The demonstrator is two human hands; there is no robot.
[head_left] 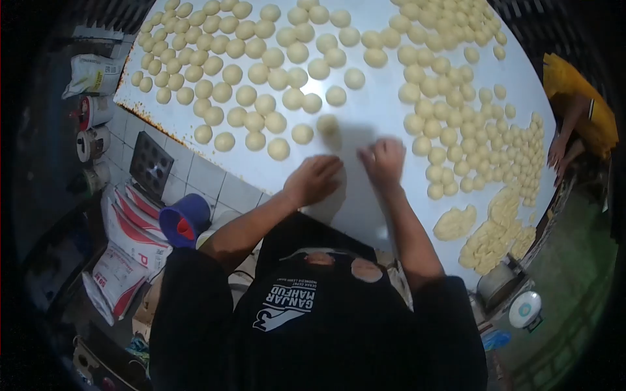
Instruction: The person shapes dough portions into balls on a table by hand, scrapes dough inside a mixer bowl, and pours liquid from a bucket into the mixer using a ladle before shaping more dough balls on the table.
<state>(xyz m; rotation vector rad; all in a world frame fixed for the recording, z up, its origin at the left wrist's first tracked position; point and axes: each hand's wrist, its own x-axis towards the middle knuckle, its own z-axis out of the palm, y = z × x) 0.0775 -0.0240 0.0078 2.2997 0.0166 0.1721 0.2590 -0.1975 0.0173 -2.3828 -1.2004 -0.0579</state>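
Observation:
My left hand (pixel 314 180) is low over the white table near its front edge, with fingers curled inward and held together. Whatever may lie under its palm is hidden. To its right, my right hand (pixel 383 163) is also closed, its fingers bent and slightly smeared by motion; I cannot make out anything in it. A dough ball (pixel 327 124), slightly blurred, sits just beyond my left hand, apart from the fingertips. Close by are another dough ball (pixel 302 134) and a larger-looking dough ball (pixel 278 148), both resting on the table.
Many dough balls cover the far side of the white table (pixel 365 221). Flattened dough pieces (pixel 490 238) lie at the right, near a metal pot (pixel 499 285). Another person's hand (pixel 556 151) is at the right edge. A blue bucket (pixel 185 220) and sacks (pixel 124 260) stand left.

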